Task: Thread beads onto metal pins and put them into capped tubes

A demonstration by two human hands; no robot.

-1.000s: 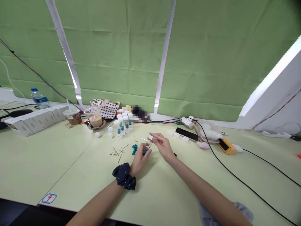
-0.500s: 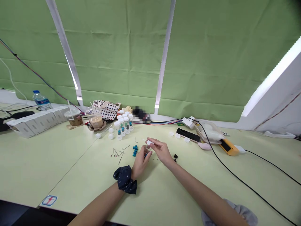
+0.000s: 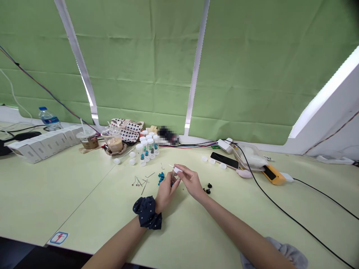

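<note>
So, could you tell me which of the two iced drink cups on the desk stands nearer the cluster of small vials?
The cup of lighter, milky drink, right beside the vials; the darker drink stands further left by the white boxes.

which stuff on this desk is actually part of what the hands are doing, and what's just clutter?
In use:
left hand on a small vial with blue bits
right hand pinching a white cap
loose blue pieces
capped vials
spare caps

Lying about:
drink cups
water bottle
phone
white boxes
black cable
</note>
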